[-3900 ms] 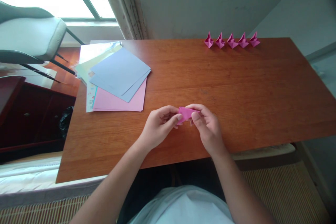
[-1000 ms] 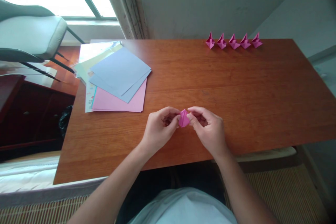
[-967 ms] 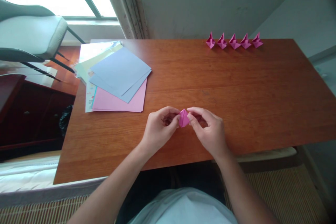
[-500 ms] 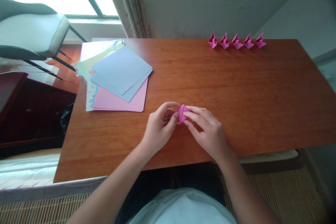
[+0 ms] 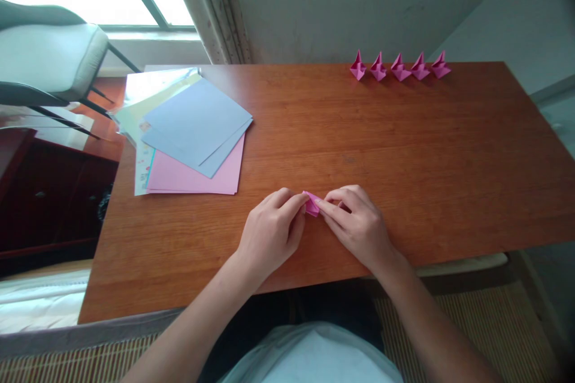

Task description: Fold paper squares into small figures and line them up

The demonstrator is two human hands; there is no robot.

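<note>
Right now a small folded piece of bright pink paper (image 5: 311,204) sits between the person's two hands, near the middle of the near side of the brown wooden tabletop (image 5: 296,131). It looks compact and angular, with sharp creases, straight edges and slightly darker pink where the folds are shaded. Much of its outline is covered, so I can't make out the full shape, nor tell whether it touches the wood. On its left, the left hand (image 5: 271,228) pinches an edge with its fingers; on its right, the right hand (image 5: 358,226) grips the opposite side, its fingers stretched toward the folds. Along the far edge, to the right, stands a row of five pointed pink paper figures (image 5: 401,68). Over on the left, flat blue-grey square sheets (image 5: 197,122) overlap pale pink sheets (image 5: 197,176).
</note>
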